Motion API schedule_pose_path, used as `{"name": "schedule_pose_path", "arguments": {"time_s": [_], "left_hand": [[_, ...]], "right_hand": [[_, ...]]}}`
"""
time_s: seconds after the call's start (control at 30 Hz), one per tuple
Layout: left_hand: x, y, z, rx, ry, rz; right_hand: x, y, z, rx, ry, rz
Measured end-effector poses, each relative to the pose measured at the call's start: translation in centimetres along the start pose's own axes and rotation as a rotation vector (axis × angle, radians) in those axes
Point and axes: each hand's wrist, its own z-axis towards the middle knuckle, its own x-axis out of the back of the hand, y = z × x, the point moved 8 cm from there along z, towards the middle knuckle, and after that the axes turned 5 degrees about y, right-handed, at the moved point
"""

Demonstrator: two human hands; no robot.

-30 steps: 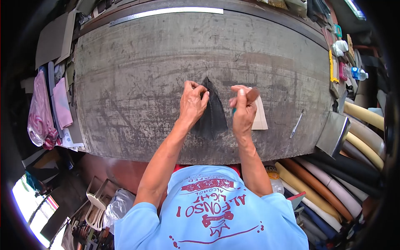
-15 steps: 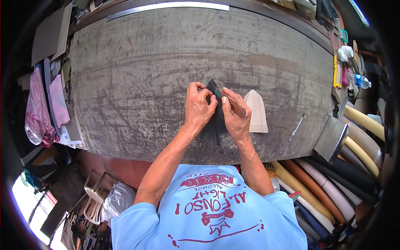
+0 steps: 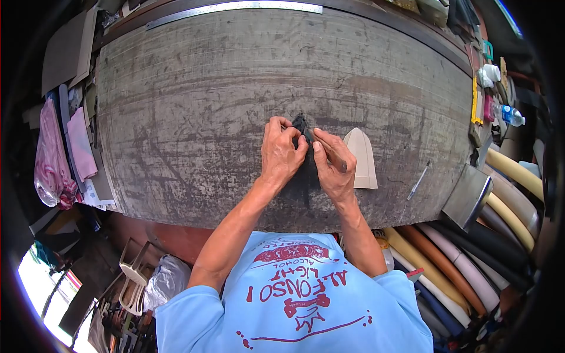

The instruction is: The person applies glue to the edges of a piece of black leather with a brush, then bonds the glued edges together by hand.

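Together, left hand [image 3: 281, 154] and right hand [image 3: 334, 166] pinch swatch [image 3: 300, 122].

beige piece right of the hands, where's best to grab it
Probably its wide near end, coming from the person's side: the beige piece lies flat on the table, rounded tip pointing away, with the right hand crowding its left edge.

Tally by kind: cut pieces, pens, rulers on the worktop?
Dark cut piece: 1
Beige cut piece: 1
Pen: 1
Metal ruler: 1
Total: 4
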Motion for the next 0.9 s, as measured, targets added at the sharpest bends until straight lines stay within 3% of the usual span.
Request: {"name": "schedule_pose_path", "arguments": {"time_s": [0.23,0.53,0.9], "left_hand": [[-0.1,0.1,0.0,-0.019,0.012,0.015],[-0.5,0.3,-0.1,-0.035,0.010,0.034],[-1.2,0.0,0.0,-0.035,0.000,0.043]], "right_hand": [[0.6,-1.4,-0.1,0.085,0.019,-0.103],[0.3,1.0,-0.3,-0.041,-0.036,-0.054],[-0.2,2.5,-0.6,0.073,0.014,-0.095]]}}
